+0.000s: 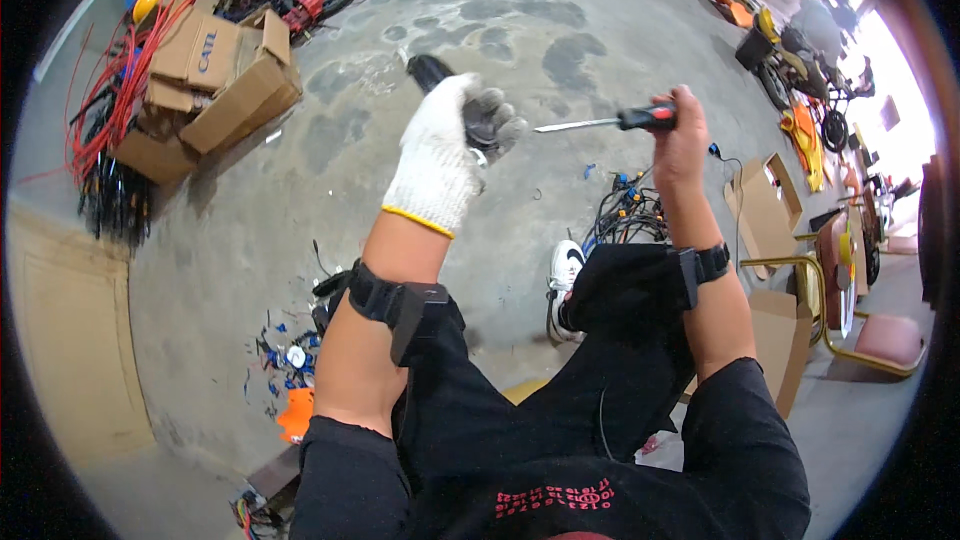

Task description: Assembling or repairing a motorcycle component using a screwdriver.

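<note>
- The left hand (445,155), in a white knit glove with a yellow cuff, is raised and closed around a black handlebar grip (455,95); the grip's rounded end sticks out above and beyond the gloved fingers, and its lower part is hidden inside the grasp.
- The right hand (680,135), bare, is lifted to about the same height and wrapped tight around the red-and-black handle of a screwdriver (610,122).
- The screwdriver's metal shaft runs from the right hand across toward the left hand, its tip close to the gloved fingers and the part they hold; whether tip and part touch cannot be told.
- Each forearm carries a black strap: a broad one with a box on the left forearm (395,300), a narrower one on the right wrist (705,265).
- Below the hands are the person's black-trousered legs, and a white shoe (565,265) rests on the concrete floor (560,30) between the forearms.
- Just beyond the right hand's wrist, on the floor, lies a tangle of coloured wires (630,210).
- Far off past the left hand sit cardboard boxes (215,75) with red cables (110,90) beside them.
- Off to the right of the right hand stands a chair with a yellow metal frame (850,290).
</note>
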`<state>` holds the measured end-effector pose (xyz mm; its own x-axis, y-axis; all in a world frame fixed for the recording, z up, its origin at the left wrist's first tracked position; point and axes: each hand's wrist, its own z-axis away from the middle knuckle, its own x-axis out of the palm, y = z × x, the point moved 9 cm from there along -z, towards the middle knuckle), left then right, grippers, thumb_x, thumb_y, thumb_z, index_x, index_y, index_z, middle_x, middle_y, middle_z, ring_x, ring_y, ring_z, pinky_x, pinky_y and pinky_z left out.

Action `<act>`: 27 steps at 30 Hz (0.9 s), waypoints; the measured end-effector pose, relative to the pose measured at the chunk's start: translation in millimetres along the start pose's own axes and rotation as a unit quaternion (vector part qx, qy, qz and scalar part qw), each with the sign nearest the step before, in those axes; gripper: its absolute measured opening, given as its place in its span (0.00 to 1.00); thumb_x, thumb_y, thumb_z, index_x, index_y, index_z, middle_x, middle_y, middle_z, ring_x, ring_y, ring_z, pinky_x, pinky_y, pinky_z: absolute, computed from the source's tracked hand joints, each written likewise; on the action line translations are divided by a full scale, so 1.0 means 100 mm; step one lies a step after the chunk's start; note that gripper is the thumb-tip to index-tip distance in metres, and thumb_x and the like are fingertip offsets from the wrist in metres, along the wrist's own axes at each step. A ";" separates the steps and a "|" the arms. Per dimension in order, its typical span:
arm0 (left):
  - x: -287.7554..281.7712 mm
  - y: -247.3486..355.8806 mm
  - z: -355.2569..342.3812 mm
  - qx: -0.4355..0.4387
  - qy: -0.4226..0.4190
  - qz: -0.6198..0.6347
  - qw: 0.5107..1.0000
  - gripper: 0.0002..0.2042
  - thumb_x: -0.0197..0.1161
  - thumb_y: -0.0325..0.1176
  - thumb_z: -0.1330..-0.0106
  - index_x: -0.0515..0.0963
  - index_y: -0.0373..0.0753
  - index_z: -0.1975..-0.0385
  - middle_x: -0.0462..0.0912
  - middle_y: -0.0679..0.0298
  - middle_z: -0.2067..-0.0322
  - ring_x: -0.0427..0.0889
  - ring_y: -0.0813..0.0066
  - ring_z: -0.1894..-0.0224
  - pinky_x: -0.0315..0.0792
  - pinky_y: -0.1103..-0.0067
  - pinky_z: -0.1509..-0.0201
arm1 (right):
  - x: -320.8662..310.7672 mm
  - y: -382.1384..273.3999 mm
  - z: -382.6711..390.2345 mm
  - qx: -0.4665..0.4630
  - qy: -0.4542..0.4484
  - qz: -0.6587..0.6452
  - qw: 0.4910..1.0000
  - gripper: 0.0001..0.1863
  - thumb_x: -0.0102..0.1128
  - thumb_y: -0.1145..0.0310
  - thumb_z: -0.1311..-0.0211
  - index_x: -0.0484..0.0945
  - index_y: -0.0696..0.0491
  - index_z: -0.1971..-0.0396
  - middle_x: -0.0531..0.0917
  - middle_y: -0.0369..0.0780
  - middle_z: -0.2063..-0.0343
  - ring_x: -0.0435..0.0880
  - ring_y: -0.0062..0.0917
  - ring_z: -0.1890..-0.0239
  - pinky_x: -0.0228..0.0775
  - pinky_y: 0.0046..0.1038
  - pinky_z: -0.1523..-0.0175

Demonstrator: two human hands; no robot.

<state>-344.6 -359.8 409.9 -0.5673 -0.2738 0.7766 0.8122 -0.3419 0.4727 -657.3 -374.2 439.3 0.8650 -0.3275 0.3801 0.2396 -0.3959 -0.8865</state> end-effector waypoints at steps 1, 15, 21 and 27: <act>-0.06 0.00 0.02 0.001 0.018 0.009 1.000 0.07 0.56 0.32 0.35 0.74 0.35 0.64 0.81 0.57 0.71 0.82 0.60 0.72 0.82 0.62 0.66 | -0.13 0.04 -0.03 -0.006 0.038 -0.044 0.998 0.12 0.54 0.64 0.32 0.72 0.57 0.57 0.83 0.43 0.67 0.81 0.25 0.70 0.76 0.27 0.62; -0.30 0.10 0.62 0.087 0.074 -0.124 0.986 0.15 0.66 0.41 0.37 0.73 0.37 0.60 0.79 0.60 0.71 0.80 0.68 0.75 0.79 0.68 0.73 | -1.31 3.75 2.71 0.347 -0.037 0.419 0.838 0.18 0.65 0.65 0.41 0.76 0.54 0.53 0.78 0.38 0.73 0.77 0.22 0.79 0.71 0.28 0.78; -0.44 0.12 0.81 0.069 0.114 -0.136 0.982 0.25 0.60 0.55 0.35 0.72 0.36 0.55 0.80 0.57 0.73 0.81 0.63 0.77 0.80 0.68 0.74 | -1.46 4.03 3.44 0.370 -0.141 0.539 0.744 0.14 0.68 0.65 0.47 0.82 0.54 0.61 0.85 0.43 0.67 0.85 0.31 0.70 0.77 0.33 0.64; -0.39 0.19 0.66 0.027 0.046 -0.109 0.993 0.29 0.56 0.60 0.35 0.72 0.36 0.54 0.80 0.55 0.72 0.82 0.61 0.76 0.80 0.68 0.74 | -1.29 3.96 3.45 0.355 -0.162 0.598 0.701 0.15 0.63 0.64 0.47 0.82 0.51 0.59 0.85 0.48 0.61 0.82 0.44 0.54 0.74 0.39 0.49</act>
<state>-298.1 -295.8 416.1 -0.7384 -0.2800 0.6135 0.6735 -0.3534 0.6493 -521.8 -193.3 -51.9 0.6619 0.1959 -0.7235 -0.6818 0.5585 -0.4725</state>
